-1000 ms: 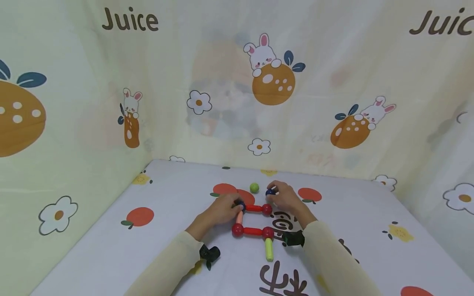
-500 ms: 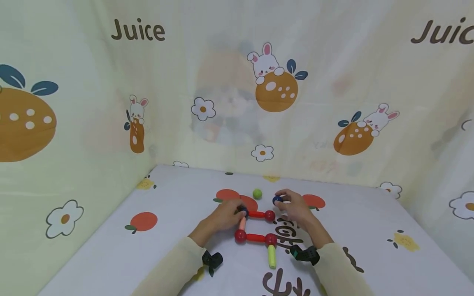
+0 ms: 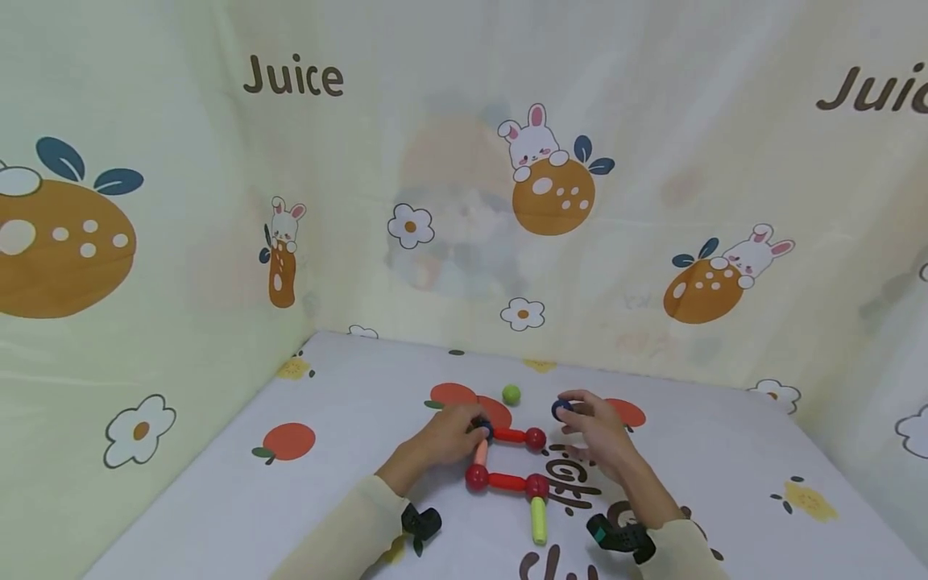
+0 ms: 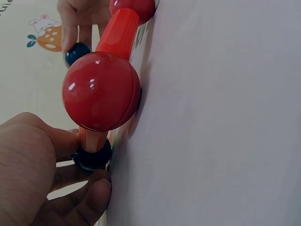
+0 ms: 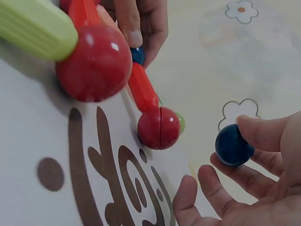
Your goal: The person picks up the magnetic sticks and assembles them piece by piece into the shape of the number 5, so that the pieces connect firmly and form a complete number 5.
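Observation:
My left hand [image 3: 449,435] grips a dark blue ball [image 4: 91,161] at the far left corner of a flat frame of balls and rods. From that ball a pink rod [image 3: 482,453] runs nearer to a red ball [image 3: 477,477], and a red rod [image 3: 510,436] runs right to another red ball [image 3: 535,438]. A second red rod [image 3: 507,482] joins the near left ball to a third red ball [image 3: 537,486], from which a lime rod [image 3: 539,522] points toward me. Right of the frame, my right hand [image 3: 605,439] pinches another dark blue ball [image 5: 233,145] between thumb and fingers.
A loose green ball [image 3: 511,394] lies behind the frame. The white tablecloth [image 3: 348,379] carries printed fruit and brown lettering. Printed curtains [image 3: 449,161] close off the back and sides of the table.
My right hand has moved right, away from the frame and the green ball, with its blue ball still pinched. The left hand keeps its grip. The head view has tilted up and shifted left.

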The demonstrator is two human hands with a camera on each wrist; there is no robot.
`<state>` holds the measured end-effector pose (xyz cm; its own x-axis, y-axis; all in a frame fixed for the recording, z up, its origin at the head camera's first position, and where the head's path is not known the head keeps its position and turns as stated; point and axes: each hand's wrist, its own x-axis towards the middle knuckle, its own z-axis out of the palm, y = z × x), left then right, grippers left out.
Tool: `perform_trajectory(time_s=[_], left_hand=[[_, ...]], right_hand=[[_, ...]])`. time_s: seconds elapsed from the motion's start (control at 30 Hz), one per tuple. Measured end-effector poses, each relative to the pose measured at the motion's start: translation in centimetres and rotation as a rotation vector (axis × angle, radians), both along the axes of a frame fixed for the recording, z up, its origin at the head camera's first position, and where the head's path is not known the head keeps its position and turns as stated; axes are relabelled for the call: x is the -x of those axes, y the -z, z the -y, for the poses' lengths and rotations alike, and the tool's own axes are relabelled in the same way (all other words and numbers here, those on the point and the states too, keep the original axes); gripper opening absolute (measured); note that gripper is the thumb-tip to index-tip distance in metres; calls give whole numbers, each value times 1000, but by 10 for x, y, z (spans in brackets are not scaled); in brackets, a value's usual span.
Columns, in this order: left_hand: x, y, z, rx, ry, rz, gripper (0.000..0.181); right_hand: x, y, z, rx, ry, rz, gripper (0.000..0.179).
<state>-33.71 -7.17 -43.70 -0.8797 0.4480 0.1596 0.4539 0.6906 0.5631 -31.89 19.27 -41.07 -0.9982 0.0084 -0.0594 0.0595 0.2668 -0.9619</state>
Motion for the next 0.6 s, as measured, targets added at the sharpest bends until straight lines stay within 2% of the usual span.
perform_trajectory(time_s=[0.13,0.3,0.47,0.6], left_hand=[[-1,1,-1,1,4,-13,22],[-1,1,0,-8,19,-32,18],[1,0,0,1,9,-34,19],[1,1,0,2,10,-16,20]], right_hand=[[-13,-3,2,-46,29,-41,42],[-28,-8,8,-93,4,-122,40],[-39,-14,12,-137,-99,-174,41],[-45,-18,10,-176,-258,-135,41]])
